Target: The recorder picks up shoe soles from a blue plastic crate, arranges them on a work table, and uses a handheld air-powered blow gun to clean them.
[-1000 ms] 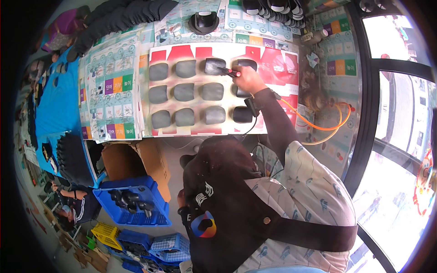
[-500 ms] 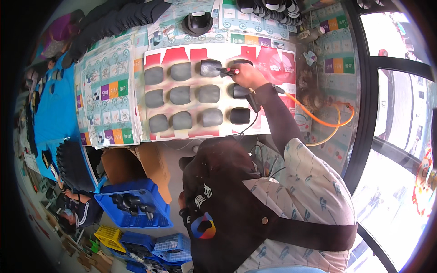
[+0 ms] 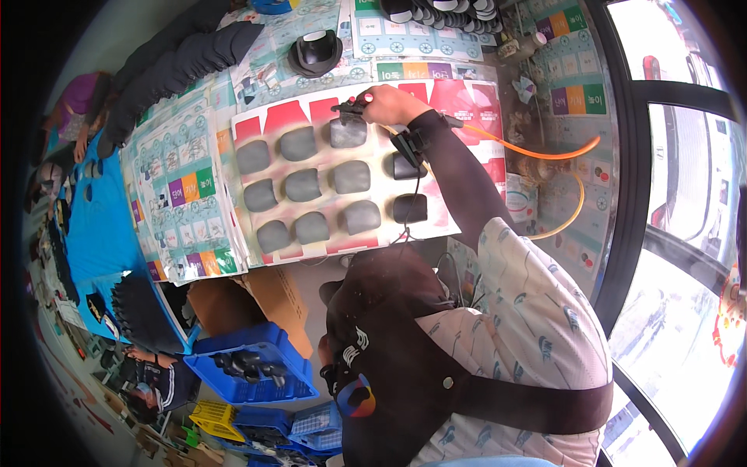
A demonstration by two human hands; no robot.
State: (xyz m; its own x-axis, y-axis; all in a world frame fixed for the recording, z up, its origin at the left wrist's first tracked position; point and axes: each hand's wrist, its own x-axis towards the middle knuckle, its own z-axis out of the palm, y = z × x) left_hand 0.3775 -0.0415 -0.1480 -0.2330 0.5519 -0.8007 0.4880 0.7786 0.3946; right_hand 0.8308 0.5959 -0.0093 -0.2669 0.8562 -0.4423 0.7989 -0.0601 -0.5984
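Observation:
My right hand (image 3: 389,106) is closed around a dark spray gun (image 3: 352,107), held over the far edge of a grey-coated curved piece (image 3: 348,133) in the far row. An orange air hose (image 3: 537,152) trails off to the right from beside my wrist. Several similar pieces, such as a grey one (image 3: 352,177), lie in rows on a red and white cardboard sheet (image 3: 311,113). Towards the right, a dark piece (image 3: 410,208) and another dark piece (image 3: 405,165) look less coated; my forearm and a black wrist device partly cover that side. My left hand is out of sight.
A black rounded part (image 3: 315,51) stands beyond the sheet, with stacked dark pieces (image 3: 191,66) at far left. Printed paper sheets (image 3: 183,187) cover the table's left. Below are a cardboard box (image 3: 284,303) and a blue crate (image 3: 299,362). Other people work at left.
My right hand has moved the spray gun left and away from me, from the right edge of the grey piece to its far edge. The view has shifted slightly too.

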